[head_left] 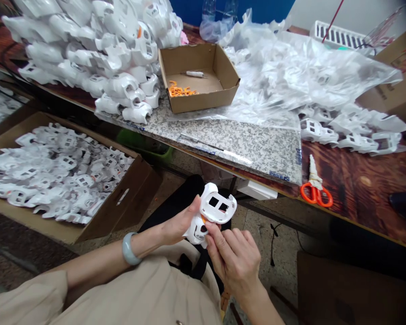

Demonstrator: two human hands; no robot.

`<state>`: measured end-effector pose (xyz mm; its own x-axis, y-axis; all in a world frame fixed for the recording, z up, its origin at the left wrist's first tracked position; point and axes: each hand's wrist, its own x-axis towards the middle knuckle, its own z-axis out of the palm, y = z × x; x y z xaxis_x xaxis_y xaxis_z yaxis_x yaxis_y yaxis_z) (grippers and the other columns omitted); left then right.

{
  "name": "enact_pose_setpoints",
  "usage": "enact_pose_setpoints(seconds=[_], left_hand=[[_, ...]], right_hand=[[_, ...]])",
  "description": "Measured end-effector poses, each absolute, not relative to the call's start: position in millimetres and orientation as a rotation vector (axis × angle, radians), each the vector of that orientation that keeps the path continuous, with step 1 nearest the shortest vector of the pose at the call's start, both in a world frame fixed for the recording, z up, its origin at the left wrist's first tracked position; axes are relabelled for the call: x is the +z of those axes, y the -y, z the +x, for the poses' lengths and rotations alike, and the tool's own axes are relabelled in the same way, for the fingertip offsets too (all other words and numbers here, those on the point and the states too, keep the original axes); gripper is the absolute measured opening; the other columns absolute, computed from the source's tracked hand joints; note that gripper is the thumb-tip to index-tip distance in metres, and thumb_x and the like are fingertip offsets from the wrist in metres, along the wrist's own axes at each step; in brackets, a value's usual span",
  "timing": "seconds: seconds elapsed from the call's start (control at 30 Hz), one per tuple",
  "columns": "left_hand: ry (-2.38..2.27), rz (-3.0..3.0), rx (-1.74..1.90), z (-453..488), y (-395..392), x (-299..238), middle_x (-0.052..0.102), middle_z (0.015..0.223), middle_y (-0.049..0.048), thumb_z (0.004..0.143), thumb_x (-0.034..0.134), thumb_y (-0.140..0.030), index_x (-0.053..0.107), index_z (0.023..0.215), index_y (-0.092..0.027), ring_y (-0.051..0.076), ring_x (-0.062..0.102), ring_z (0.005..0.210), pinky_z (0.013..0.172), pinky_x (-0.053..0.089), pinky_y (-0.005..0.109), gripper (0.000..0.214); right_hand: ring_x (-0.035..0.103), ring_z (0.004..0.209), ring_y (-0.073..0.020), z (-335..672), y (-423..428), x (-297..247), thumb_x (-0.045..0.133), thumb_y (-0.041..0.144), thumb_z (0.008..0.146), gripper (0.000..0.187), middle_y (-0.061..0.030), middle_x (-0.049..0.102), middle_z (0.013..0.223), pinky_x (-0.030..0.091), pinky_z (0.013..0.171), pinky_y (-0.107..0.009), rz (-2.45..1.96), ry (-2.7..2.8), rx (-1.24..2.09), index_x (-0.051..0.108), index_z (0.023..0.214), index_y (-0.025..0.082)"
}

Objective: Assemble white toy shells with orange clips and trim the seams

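A white plastic housing [208, 192] with two square openings is held over my lap. My left hand [184, 221] grips it from the left side, fingers mostly hidden behind it. A small orange clip [203, 219] shows at the narrow middle of the housing. My right hand [237, 253] presses thumb and forefinger against the lower part, right by that clip. Whether anything lies between those two fingertips is hidden. More orange clips [181, 91] lie in a cardboard tray [203, 103] on the bench, beside a white pen-like tool [194, 74].
A large carton [128, 205] of white housings stands at the left. Stacked housings [122, 85] rise on the bench, and bagged ones [284, 63] lie to the right. A thin screwdriver [203, 141] rests near the stone slab's [264, 149] front edge. Orange-handled scissors [315, 189] lie farther right.
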<state>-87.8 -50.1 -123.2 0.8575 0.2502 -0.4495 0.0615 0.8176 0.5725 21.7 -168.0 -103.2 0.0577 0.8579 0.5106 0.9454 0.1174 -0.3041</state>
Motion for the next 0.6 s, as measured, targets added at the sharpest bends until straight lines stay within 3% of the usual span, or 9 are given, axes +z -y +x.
enact_pose_setpoints(seconds=[0.2, 0.43, 0.6], left_hand=[[-0.551, 0.647, 0.106, -86, 50, -123, 0.066, 0.080, 0.0100, 0.074, 0.040, -0.076, 0.065, 0.095, -0.010, 0.020, 0.057, 0.078, 0.065, 0.041, 0.027, 0.073], [-0.569, 0.607, 0.104, -87, 47, -127, 0.067, 0.081, 0.0092, 0.070, 0.047, -0.076, 0.064, 0.101, -0.011, 0.018, 0.058, 0.077, 0.065, 0.043, 0.025, 0.074], [-0.605, 0.532, 0.052, -89, 54, -132, 0.065, 0.077, 0.0084, 0.069, 0.046, -0.078, 0.064, 0.100, -0.011, 0.016, 0.057, 0.063, 0.058, 0.044, 0.026, 0.077]], right_hand=[[0.038, 0.058, -0.0134, 17, 161, -105, 0.056, 0.015, 0.086, 0.026, -0.0011, 0.053, 0.060, 0.025, 0.056, -0.030, -1.723, 1.815, -0.214, 0.057, 0.111, 0.006], [0.037, 0.059, -0.0126, 25, 160, -109, 0.056, 0.019, 0.088, 0.024, 0.0005, 0.054, 0.061, 0.022, 0.057, -0.030, -1.737, 1.851, -0.222, 0.058, 0.111, 0.012], [0.036, 0.058, -0.0123, 33, 164, -109, 0.055, 0.021, 0.088, 0.019, 0.0021, 0.050, 0.057, 0.022, 0.057, -0.031, -1.729, 1.876, -0.237, 0.061, 0.105, 0.014]])
